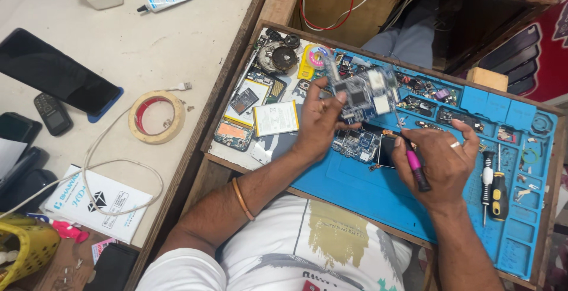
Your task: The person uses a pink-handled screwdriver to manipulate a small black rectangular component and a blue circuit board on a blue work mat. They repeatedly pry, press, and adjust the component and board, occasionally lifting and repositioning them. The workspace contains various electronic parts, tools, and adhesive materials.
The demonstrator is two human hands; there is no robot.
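**Board lifted in the left hand, driver gripped in the right**

Here, at far left on the pale wooden surface [148,48] lie a black slab phone [56,72] and a cream ring of tape [157,117]. Further right, the left hand [319,122] has its fingers [338,103] closed on a small clear-cased circuit board [364,96], raised above the blue silicone work mat [355,190]. Just right and lower, the right hand [441,161] has its fingers curled round a pink-handled screwdriver [414,167], whose long axis slants up-left, tip towards the board. The tip sits just below the board's right edge; whether it touches is unclear.
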